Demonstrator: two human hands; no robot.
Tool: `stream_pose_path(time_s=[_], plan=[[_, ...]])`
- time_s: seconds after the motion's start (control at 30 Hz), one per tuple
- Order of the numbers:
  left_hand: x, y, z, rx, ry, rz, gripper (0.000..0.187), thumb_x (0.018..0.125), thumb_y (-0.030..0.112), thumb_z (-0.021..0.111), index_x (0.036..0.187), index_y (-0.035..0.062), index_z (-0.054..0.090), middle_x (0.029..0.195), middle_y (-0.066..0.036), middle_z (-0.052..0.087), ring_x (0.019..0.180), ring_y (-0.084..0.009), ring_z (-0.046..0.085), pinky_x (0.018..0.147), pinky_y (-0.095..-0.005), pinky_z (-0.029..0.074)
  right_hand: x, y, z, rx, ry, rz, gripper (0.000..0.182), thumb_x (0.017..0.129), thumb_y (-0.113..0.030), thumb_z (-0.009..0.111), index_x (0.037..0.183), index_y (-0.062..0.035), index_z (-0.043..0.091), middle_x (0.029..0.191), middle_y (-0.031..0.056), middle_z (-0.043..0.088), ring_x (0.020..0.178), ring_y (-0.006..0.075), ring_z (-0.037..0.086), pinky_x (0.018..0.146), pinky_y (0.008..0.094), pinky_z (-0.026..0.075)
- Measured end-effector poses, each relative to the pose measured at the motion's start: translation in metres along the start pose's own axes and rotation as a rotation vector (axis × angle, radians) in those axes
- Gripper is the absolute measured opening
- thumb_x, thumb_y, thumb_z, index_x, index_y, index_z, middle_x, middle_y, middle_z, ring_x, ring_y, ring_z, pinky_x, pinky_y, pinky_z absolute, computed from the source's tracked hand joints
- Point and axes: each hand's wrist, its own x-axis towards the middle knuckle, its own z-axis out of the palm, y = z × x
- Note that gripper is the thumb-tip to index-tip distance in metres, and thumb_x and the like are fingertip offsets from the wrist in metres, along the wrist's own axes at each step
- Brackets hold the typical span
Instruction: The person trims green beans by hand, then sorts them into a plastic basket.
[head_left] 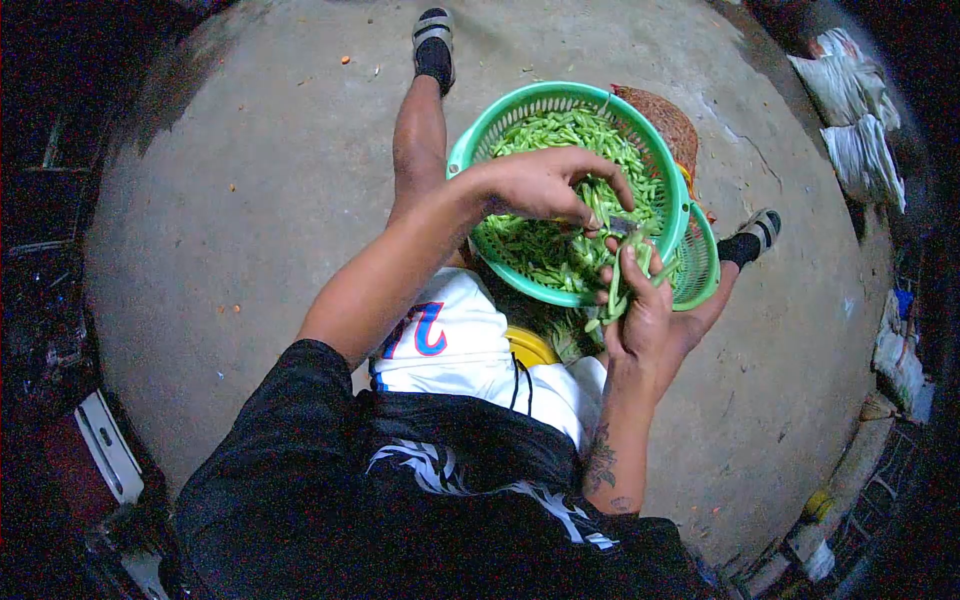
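My left hand (545, 185) is closed around a small knife (622, 225), its handle mostly hidden by the fingers. Just below the blade, my right hand (640, 305) is closed around several long green beans (615, 300), some ends hanging out past the palm. Both hands are over the near right part of a round green plastic basket (468, 140). Short cut pieces of green bean (570, 130) fill much of that basket.
A second green basket (712, 265) sits at the right, partly behind the first. Beyond it lies a brownish-red sack (660, 115). My sandalled feet flank the baskets, and a yellow seat (530, 347) shows between my legs. White sacks (860, 150) lie along the right edge.
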Motion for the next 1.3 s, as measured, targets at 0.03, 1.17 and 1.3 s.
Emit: stream_pose_path(time_s=[0.03,1.17,1.3], plan=[[0.000,-0.002,0.000,0.027,-0.040,-0.041,0.046,0.078,0.006,0.075,0.123,0.0059,0.068,0.117,-0.009,0.070,0.113,-0.0197,0.061,0.101,-0.0358,0.046,0.000,0.001,-0.003,-0.004,0.002,0.020,0.033,0.098,-0.013,0.069,0.127,-0.0044,0.056,0.104,0.0090,0.070,0.071,0.0096,0.062,0.051,0.0192,0.050],[0.005,0.005,-0.006,0.225,0.014,-0.056,0.040,0.080,0.011,0.078,0.118,0.0039,0.067,0.115,-0.008,0.069,0.114,-0.0198,0.060,0.104,-0.0361,0.045,-0.030,-0.009,-0.028,0.193,-0.023,0.224,0.015,0.101,-0.017,0.063,0.107,-0.0038,0.059,0.088,0.0048,0.062,0.056,0.0040,0.044,0.041,0.0171,0.034],[0.011,-0.001,0.003,0.247,0.017,-0.009,0.042,0.080,0.012,0.077,0.121,0.0055,0.066,0.115,-0.009,0.069,0.113,-0.0213,0.061,0.103,-0.0365,0.045,-0.033,-0.011,-0.029,0.059,0.012,0.188,0.014,0.100,-0.016,0.063,0.103,-0.0042,0.059,0.086,0.0042,0.061,0.055,0.0043,0.043,0.041,0.0179,0.033]])
